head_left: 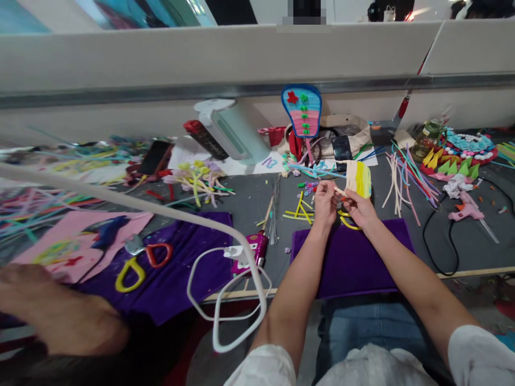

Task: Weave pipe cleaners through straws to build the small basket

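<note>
My left hand point(325, 202) and my right hand point(360, 208) are close together above the purple cloth point(354, 262). Between them runs a short pale peach pipe cleaner point(340, 192), pinched by the fingertips of both. Just beyond my right hand is a striped panel point(364, 179) of peach and yellow pipe cleaners, its lower part hidden by the fingers. A curved yellow pipe cleaner point(349, 222) lies under my wrists. Left of my left hand are bent yellow pipe cleaners point(300, 210). Beyond the hands, a blue-and-pink paddle-shaped craft piece point(302, 112) stands upright.
Loose pipe cleaners point(406, 177) and a pink glue gun point(466, 209) lie to the right. A pale kettle point(229, 128) stands at the back. A white cable point(225, 225) crosses the left foreground. Scissors point(134, 273) lie near a co-worker's arm point(60, 311).
</note>
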Available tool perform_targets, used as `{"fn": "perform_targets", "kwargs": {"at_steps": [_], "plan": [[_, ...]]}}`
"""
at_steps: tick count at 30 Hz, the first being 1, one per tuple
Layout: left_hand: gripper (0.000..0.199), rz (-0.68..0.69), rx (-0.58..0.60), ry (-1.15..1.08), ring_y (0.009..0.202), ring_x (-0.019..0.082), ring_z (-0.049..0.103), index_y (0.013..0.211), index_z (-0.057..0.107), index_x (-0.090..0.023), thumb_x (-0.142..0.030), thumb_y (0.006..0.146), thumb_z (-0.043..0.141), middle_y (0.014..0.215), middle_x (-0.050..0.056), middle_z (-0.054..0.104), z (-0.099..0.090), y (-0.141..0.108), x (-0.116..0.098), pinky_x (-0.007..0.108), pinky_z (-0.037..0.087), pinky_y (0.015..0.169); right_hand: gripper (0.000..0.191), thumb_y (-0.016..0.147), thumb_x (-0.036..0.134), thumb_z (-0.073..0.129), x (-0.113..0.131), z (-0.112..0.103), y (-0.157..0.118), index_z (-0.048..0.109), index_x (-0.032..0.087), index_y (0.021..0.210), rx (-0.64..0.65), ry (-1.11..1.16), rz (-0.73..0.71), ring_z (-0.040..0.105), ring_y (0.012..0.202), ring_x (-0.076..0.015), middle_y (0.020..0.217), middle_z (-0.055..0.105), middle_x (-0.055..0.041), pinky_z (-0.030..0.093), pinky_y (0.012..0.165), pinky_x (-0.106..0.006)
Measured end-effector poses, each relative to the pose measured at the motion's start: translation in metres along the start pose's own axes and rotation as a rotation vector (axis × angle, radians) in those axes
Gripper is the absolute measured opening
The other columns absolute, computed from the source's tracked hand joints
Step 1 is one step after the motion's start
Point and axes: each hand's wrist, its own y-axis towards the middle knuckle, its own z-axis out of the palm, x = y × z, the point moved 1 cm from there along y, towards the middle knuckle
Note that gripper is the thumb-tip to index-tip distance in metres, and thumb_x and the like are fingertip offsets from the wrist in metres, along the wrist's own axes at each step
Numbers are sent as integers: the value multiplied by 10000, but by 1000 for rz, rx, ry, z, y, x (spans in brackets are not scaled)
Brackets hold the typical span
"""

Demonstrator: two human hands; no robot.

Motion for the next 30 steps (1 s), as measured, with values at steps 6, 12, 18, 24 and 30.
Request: {"fn": "perform_targets", "kwargs": {"at_steps": [6,12,18,24,30], "plan": [[432,-52,13,27,643,48,593,982,617,-233,-456,674,823,1021,4,681,-2,1,0,184,514,628,356,496,164,854,1,6,-3,659,167,794,-19,-65,-260,543,457,-48,676,689,49,463,397,-148],[472,-184,32,137,627,77,613,886,669,-155,-436,570,877,784,7,666,-3,2,9,192,511,606,396,500,262,858,-2,3,3,672,164,835,-5,-229,-348,632,595,-115,774,733,-3,542,520,-220],[502,-267,3,191,609,143,669,903,648,-161,-453,562,871,739,37,702,-22,16,-5,261,550,613,402,648,431,764,39,-13,14,663,213,970,85,-346,-404,651,679,-97,861,737,23,525,601,-199],[476,-300,178,386,552,116,609,910,705,-131,-439,583,862,678,19,660,-32,20,-14,230,508,557,390,595,385,792,73,-40,32,691,180,910,51,-431,-333,632,625,-106,753,727,27,506,616,-221],[517,-322,125,348,533,92,565,967,715,-144,-381,541,885,663,3,636,-32,19,-6,191,439,499,383,491,299,831,68,-48,37,693,160,820,79,-575,-281,589,564,-98,657,689,47,474,588,-225]]}}
